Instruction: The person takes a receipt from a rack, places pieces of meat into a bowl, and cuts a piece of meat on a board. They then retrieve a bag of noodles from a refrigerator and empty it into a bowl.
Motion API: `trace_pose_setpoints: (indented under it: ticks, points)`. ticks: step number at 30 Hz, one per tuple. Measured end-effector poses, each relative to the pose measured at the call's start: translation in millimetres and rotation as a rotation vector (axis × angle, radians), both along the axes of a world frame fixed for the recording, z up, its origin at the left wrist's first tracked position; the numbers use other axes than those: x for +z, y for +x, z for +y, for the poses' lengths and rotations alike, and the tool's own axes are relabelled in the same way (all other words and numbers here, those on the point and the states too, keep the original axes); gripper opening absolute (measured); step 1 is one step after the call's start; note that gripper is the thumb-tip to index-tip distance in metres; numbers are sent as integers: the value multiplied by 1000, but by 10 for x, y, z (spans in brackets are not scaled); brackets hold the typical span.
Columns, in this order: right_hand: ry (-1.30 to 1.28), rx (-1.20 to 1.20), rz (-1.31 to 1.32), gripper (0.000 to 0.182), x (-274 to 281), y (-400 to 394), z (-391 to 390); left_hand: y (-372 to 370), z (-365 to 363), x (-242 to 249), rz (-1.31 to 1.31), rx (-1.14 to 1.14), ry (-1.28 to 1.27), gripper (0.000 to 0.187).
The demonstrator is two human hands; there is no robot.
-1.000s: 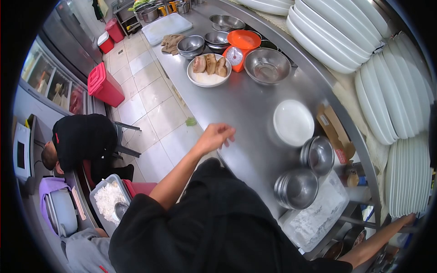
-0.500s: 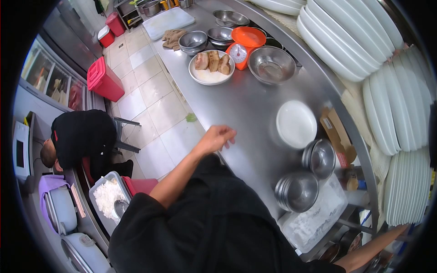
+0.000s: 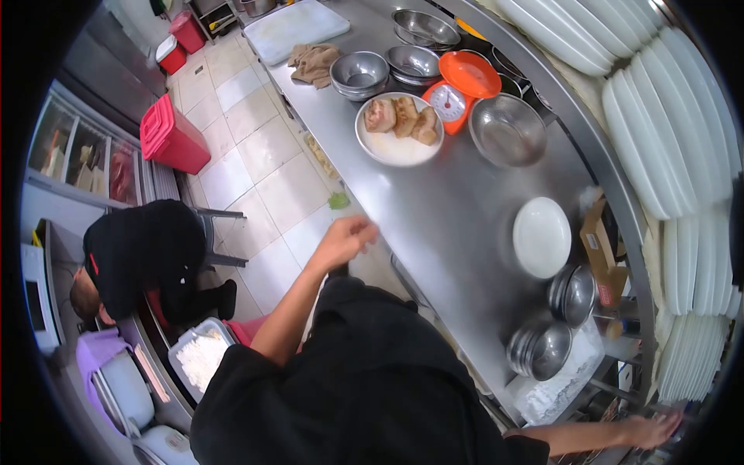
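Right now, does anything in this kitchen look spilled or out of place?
Yes. A small green scrap, perhaps a leaf, lies on the tiled floor beside the steel counter, near the left hand. Nothing on the counter looks spilled.

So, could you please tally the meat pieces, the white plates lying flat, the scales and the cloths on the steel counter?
Meat pieces: 3
White plates lying flat: 2
Scales: 1
Cloths: 1
Total: 7
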State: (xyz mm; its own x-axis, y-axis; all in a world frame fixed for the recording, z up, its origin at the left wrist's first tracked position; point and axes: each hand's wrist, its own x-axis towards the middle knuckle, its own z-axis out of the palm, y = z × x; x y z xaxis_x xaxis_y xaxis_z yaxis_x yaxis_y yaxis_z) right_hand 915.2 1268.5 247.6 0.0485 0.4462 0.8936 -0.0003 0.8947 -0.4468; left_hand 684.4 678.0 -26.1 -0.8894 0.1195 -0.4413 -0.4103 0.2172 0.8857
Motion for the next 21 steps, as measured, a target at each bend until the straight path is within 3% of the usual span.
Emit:
trace_pose_setpoints:
  ticks: [2,3,4,5,6,7,9,10,12,14,17,20,21]
  points:
    - [-25,103,-102,31,-246,-826,-1350,-96,-405,-103,30,9,-47,35]
    - [-114,153,-274,32,-435,-1216,-1819,-143,-582,-88,25,22,-62,34]
    - [-330,416,-374,39,-682,-1583,-2098,-193,-749,-121,40,27,-88,33]
    - [-187,543,-608,48,-959,-1980,-2469,-245,-909,-165,55,33,-116,32]
    - [-282,817,-724,63,-1088,-2373,-2958,-308,-1053,-199,74,40,-145,31]
    - [-313,802,-907,72,-1261,-2704,-3287,-370,-1179,-214,58,31,-154,32]
    - [-255,922,-1113,81,-1576,-3264,-3869,-469,-1366,-333,158,-20,-187,31]
    - [97,972,-1085,82,-1875,-3627,-3970,-515,-1447,-391,210,-44,-204,30]
    - [126,1040,-1144,83,-2235,-4183,-4282,-602,-1526,-396,221,-69,-187,31]
    - [77,942,-1272,88,-2648,-4722,-4456,-678,-1547,-349,207,-84,-180,33]
    - [154,685,-1598,94,-2647,-5133,-4648,-772,-1560,-257,226,-116,-297,36]
    - [329,660,-1735,93,-2724,-5344,-4713,-781,-1622,-268,211,-87,-370,38]
    - [369,678,-1670,82,-2807,-5382,-4704,-801,-1643,-210,191,-75,-381,39]
